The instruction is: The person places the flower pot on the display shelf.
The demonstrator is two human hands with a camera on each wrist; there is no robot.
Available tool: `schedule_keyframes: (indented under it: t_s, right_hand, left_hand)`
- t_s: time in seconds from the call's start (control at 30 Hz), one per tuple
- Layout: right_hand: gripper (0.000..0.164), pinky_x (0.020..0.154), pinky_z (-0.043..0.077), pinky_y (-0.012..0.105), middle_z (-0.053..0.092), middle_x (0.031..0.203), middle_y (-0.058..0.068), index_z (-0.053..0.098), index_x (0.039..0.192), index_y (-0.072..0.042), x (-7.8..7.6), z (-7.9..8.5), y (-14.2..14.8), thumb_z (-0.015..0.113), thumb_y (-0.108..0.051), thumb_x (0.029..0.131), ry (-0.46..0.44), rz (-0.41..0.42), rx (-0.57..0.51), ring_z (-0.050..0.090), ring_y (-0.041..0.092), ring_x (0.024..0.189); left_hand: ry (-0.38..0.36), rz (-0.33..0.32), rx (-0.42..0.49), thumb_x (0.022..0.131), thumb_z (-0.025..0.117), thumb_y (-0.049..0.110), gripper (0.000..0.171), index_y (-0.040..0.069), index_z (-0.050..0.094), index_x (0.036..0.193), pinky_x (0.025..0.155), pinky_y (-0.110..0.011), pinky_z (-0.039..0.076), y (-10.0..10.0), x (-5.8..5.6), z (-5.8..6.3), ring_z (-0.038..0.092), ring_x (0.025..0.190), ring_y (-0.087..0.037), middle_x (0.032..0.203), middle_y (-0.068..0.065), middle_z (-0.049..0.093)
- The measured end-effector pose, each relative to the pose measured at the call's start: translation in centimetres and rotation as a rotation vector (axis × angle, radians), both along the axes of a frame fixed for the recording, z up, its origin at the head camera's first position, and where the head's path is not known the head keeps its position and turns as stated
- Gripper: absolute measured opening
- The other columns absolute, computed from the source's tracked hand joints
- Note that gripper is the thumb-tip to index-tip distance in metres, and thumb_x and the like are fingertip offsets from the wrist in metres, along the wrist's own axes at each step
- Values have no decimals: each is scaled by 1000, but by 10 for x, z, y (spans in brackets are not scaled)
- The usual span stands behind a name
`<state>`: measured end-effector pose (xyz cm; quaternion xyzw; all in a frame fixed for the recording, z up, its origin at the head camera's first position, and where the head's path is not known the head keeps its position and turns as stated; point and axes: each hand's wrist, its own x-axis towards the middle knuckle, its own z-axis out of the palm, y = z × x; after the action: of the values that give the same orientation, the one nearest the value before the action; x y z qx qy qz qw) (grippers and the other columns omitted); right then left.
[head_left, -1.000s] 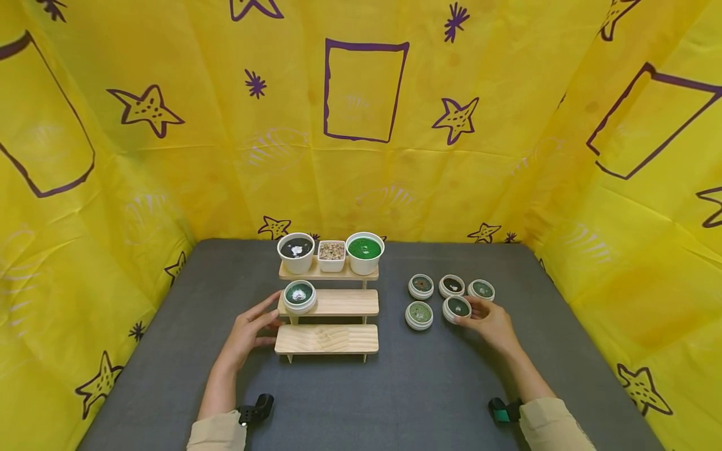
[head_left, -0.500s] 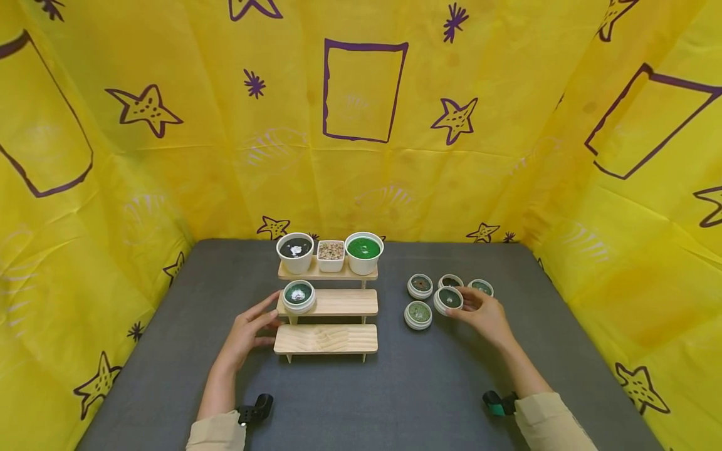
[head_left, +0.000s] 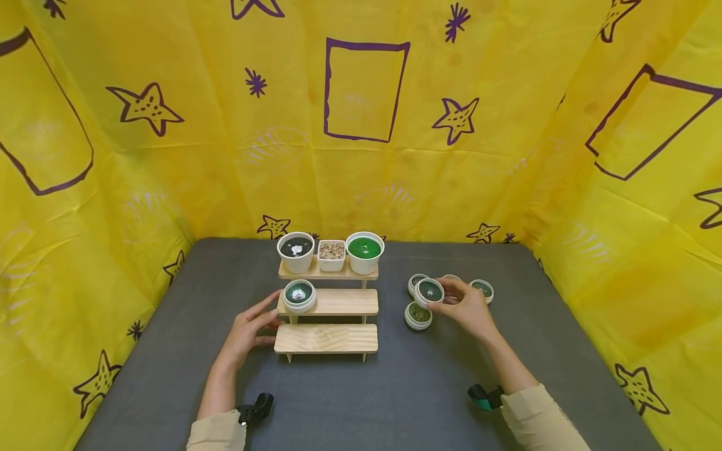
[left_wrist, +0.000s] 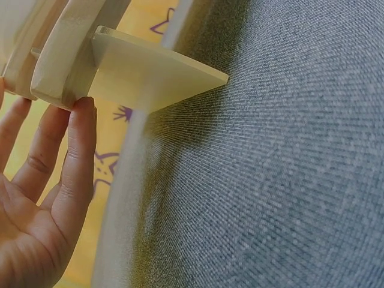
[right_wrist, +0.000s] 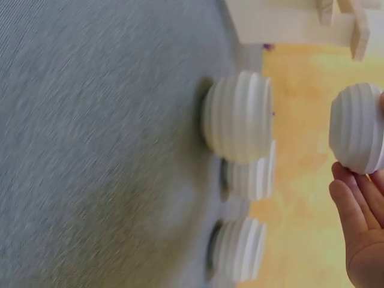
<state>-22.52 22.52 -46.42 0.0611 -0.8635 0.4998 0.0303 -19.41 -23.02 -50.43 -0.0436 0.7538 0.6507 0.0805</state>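
Note:
My right hand (head_left: 467,306) pinches a small white ribbed bowl (head_left: 429,292) with dark green filling, held up off the table in the head view. In the right wrist view the ribbed bowl (right_wrist: 358,128) hangs between fingers and thumb, apart from the bowls standing below. My left hand (head_left: 244,333) rests against the left end of a three-step wooden stand (head_left: 346,303). In the left wrist view, fairly straight fingers (left_wrist: 79,147) touch the edge of a wooden step (left_wrist: 72,60). A bowl with teal filling (head_left: 299,295) sits at the left of the middle step.
On the top step stand a dark-filled cup (head_left: 296,250), a square cup of pebbly bits (head_left: 331,254) and a green-filled cup (head_left: 364,252). Right of the stand are a moss-green bowl (head_left: 418,316), a teal-filled bowl (head_left: 482,289) and others partly hidden. Yellow cloth (head_left: 361,188) walls the table.
My right hand has lifted the dark green bowl from the front of the group and carried it left, over the other bowls. The left hand has stayed at the stand.

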Motion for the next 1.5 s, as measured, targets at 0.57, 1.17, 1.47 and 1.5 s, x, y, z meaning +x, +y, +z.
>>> schedule_keyframes:
  t_s: [0.57, 1.17, 1.47, 1.5]
  right_hand:
    - [57, 90, 58, 34, 67, 126, 16, 66, 125, -8, 4, 14, -40, 87, -18, 74, 25, 117, -65, 70, 31, 108]
    - [55, 95, 55, 31, 69, 120, 16, 67, 123, -8, 8, 6, -92, 88, -16, 72, 49, 184, -116, 69, 29, 112]
    - [57, 94, 56, 33, 72, 116, 14, 68, 121, -12, 10, 10, -120, 90, -18, 69, 17, 158, -146, 70, 27, 109]
    - [57, 94, 56, 33, 72, 115, 14, 68, 122, -12, 10, 10, -123, 90, -18, 69, 16, 160, -152, 70, 27, 109]
  left_hand:
    - [-12, 9, -6, 100, 56, 31, 53, 21, 42, 151, 74, -32, 58, 1, 0, 2, 63, 87, -12, 95, -8, 67]
    - [5, 0, -2, 100, 56, 31, 53, 22, 42, 151, 75, -33, 58, 1, 0, 1, 65, 90, -13, 109, -11, 66]
    - [4, 6, 9, 101, 56, 30, 54, 19, 42, 151, 74, -33, 58, 2, 2, 2, 66, 87, -12, 94, -7, 69]
    - [4, 5, 8, 101, 56, 30, 54, 19, 42, 151, 74, -33, 58, 2, 2, 2, 66, 87, -11, 94, -7, 69]
